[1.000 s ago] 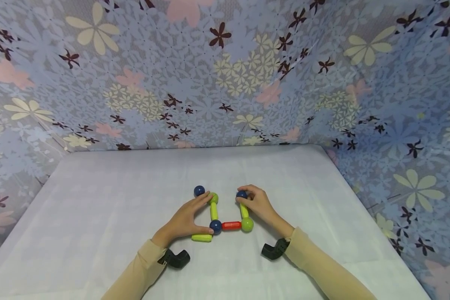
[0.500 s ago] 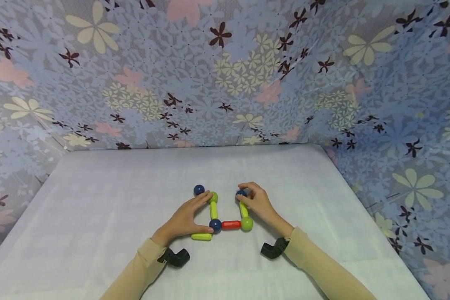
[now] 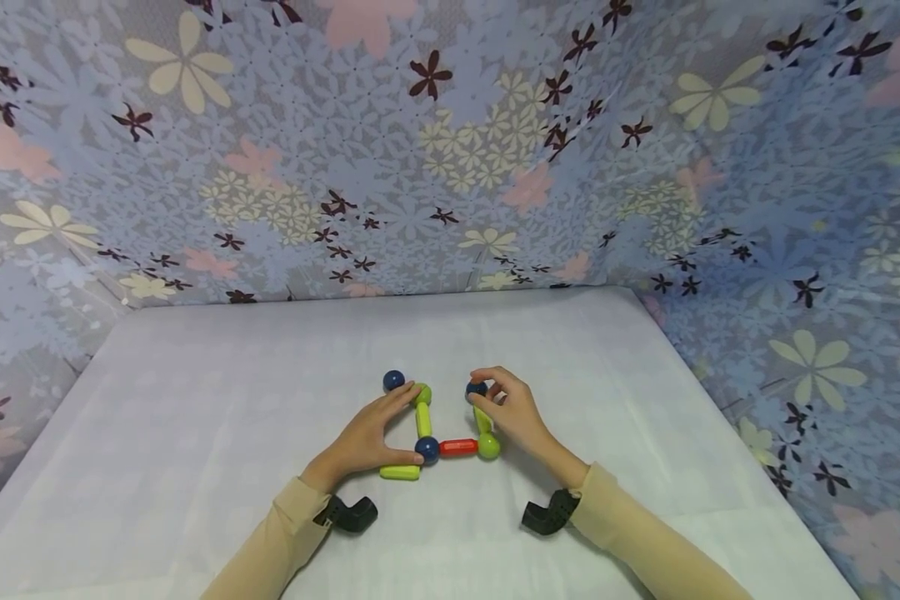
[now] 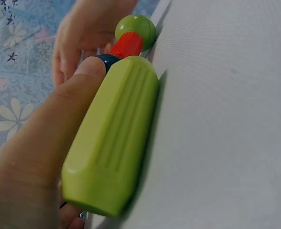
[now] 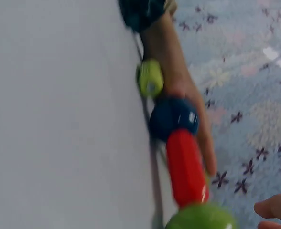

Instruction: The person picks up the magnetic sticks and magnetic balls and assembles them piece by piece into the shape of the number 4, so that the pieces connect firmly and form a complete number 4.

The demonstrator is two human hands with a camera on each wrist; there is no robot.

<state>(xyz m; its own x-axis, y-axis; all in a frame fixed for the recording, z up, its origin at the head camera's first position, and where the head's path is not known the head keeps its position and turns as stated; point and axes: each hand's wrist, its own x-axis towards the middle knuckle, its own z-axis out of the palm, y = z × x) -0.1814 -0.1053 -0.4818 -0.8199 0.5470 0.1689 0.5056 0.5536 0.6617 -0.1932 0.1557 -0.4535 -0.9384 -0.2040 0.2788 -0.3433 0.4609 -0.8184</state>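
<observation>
My left hand (image 3: pixel 358 440) spans the left side of a magnetic ball-and-rod shape, fingertips on a green ball (image 3: pixel 422 394) and thumb against a blue ball (image 3: pixel 427 451). A yellow-green rod (image 3: pixel 423 420) joins these two. From the blue ball a red rod (image 5: pixel 186 167) runs to another green ball (image 3: pixel 488 446), where a second yellow-green rod (image 3: pixel 482 421) leads up to a further blue ball (image 3: pixel 476 390). My right hand (image 3: pixel 516 410) pinches that ball between thumb and fingers. Beside my left thumb lies a loose-looking yellow-green rod (image 4: pixel 111 136).
Another blue ball (image 3: pixel 393 381) sits just beyond my left fingertips. Everything rests on a white cloth-covered table (image 3: pixel 255 358). Flowered fabric (image 3: pixel 390 167) rises behind it and at the sides. Dark wrist devices (image 3: pixel 354 515) are on both wrists.
The head view has shifted slightly. Both hands keep nearly the same places, the right one still pinching its blue ball.
</observation>
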